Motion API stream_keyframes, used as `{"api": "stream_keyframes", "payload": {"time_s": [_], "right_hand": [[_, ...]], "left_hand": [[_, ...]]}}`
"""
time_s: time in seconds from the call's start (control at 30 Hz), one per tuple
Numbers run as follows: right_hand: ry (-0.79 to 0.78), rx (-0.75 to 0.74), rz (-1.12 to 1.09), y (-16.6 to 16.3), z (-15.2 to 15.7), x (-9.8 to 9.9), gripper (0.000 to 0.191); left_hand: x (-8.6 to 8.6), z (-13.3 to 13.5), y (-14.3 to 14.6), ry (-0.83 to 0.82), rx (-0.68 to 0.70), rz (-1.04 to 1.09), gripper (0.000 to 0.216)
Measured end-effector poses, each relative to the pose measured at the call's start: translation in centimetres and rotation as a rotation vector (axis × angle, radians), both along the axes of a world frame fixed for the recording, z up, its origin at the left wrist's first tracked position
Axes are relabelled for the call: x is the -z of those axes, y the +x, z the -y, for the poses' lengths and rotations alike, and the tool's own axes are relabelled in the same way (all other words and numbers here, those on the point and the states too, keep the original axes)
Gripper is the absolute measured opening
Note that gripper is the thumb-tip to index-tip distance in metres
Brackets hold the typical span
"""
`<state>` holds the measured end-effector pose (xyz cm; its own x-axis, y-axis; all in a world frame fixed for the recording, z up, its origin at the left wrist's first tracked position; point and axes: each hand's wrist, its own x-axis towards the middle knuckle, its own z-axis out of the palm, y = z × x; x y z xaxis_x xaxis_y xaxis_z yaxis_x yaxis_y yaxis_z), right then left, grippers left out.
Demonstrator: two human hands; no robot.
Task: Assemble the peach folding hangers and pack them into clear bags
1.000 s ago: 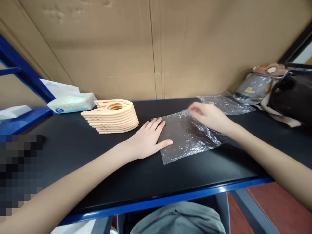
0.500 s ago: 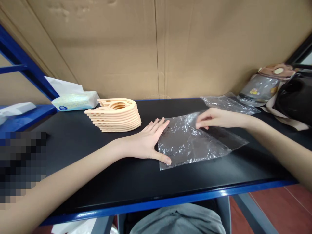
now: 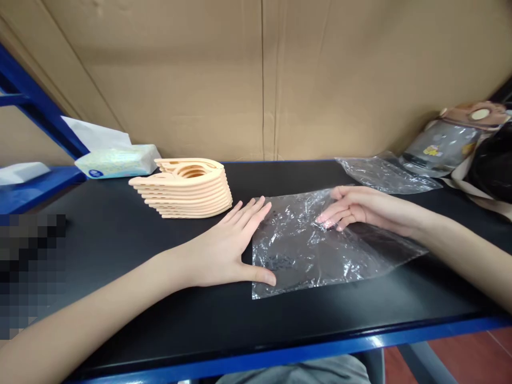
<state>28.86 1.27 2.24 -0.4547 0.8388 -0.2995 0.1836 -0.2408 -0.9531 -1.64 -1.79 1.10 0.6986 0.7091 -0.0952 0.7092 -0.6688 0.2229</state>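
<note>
My left hand (image 3: 222, 246) lies flat with fingers spread at the left edge of a clear plastic bag (image 3: 296, 261), its fingertips and thumb on the film. The bag is spread out on the black tabletop (image 3: 192, 314). Over the bag's right part is my right hand (image 3: 346, 209), turned partly palm up, its fingers loosely extended and apart. Whether its fingertips are under the top layer of film, I cannot tell. Left of the bag stands a neat stack of peach plastic pieces (image 3: 188, 194) with curved cut-outs, looking like hangers; neither hand holds it.
A tissue pack (image 3: 120, 161) stands at the back left. Another clear plastic bag (image 3: 386, 173) lies at the back right, beside a clear bottle with a brown lid (image 3: 444, 146) and its strap. A cardboard wall (image 3: 192, 80) closes off the back. The table's front edge is blue (image 3: 248, 360).
My right hand has turned over from a closed, palm-down pose, and its fingers have opened out. My left hand stays flat on the bag's edge. The view has shifted slightly.
</note>
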Motion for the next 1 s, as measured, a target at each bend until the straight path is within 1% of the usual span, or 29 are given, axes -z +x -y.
{"api": "stream_keyframes", "payload": {"time_s": [0.07,0.23,0.33,0.4,0.43,0.5,0.6,0.67,0.73,0.8,0.87,0.97,1.0], "right_hand": [[0.002,0.051,0.01,0.0,0.1,-0.1,0.029],[0.122,0.177,0.083,0.3,0.1,-0.4,0.042],[0.172,0.227,0.04,0.6,0.1,-0.6,0.043],[0.213,0.221,-0.019,0.8,0.3,-0.7,0.037],[0.229,0.187,-0.044,0.9,0.5,-0.9,0.032],[0.249,0.055,-0.088,1.0,0.9,-1.3,0.024],[0.27,-0.18,-0.094,1.1,1.2,-1.8,0.023],[0.357,-0.31,0.027,1.0,1.2,-1.8,0.02],[0.506,-0.417,0.208,0.9,1.1,-1.6,0.02],[0.652,-0.448,0.321,0.6,0.9,-1.0,0.018],[0.753,-0.431,0.365,0.4,0.9,-0.2,0.021],[0.872,-0.436,0.493,0.1,1.1,0.7,0.048],[0.903,-0.452,0.545,0.0,1.3,0.9,0.053]], "left_hand": [[-0.1,0.0,0.0,-0.004,-0.001,-0.001,0.116],[-0.3,0.0,0.1,-0.003,-0.013,-0.007,0.116],[-0.4,0.1,0.1,-0.002,-0.021,-0.017,0.115],[-0.5,0.1,0.0,-0.008,-0.025,-0.021,0.114],[-0.5,0.2,0.0,-0.011,-0.027,-0.018,0.114],[-0.5,0.1,0.0,-0.013,-0.028,-0.006,0.115],[-0.5,0.1,0.1,-0.013,-0.034,0.001,0.116],[-0.6,0.1,0.1,-0.017,-0.037,-0.002,0.116],[-0.6,0.2,0.1,-0.02,-0.034,-0.004,0.115],[-0.7,0.3,0.1,-0.02,-0.029,-0.004,0.114],[-0.7,0.3,0.1,-0.017,-0.027,-0.007,0.113],[-0.6,0.3,0.0,-0.016,-0.028,-0.008,0.113],[-0.6,0.3,0.0,-0.015,-0.031,-0.009,0.112]]}}
